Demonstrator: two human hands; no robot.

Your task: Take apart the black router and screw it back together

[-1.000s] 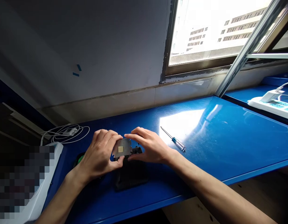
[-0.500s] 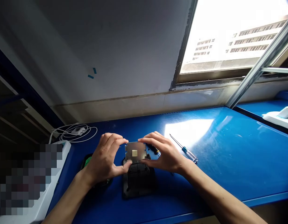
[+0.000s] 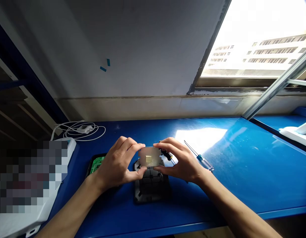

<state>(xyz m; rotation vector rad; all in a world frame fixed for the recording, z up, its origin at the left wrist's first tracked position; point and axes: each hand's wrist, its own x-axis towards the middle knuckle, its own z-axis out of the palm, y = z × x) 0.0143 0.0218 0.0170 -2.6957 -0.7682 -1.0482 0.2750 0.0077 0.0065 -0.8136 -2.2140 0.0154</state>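
Observation:
A thin metal plate (image 3: 154, 156) with a small yellowish square on it is held up between both hands. My left hand (image 3: 123, 162) pinches its left edge between thumb and fingers. On the right edge, my right hand (image 3: 179, 160) grips it the same way. Below and behind the plate lies a black plastic housing (image 3: 153, 191) with ribs, on the blue table. A green circuit board (image 3: 96, 163) in a black casing is partly hidden behind my left hand and forearm.
A screwdriver with a clear blue handle (image 3: 204, 162) lies right of my right hand. Another, black-handled screwdriver (image 3: 167, 154) is partly covered by that hand. A white cable with an adapter (image 3: 85, 129) sits at the back left, near a white device (image 3: 68, 145).
The camera view has shifted, so the table items appear slightly displaced. Both hands still hold the plate, and more of the green board and the black-handled screwdriver shows.

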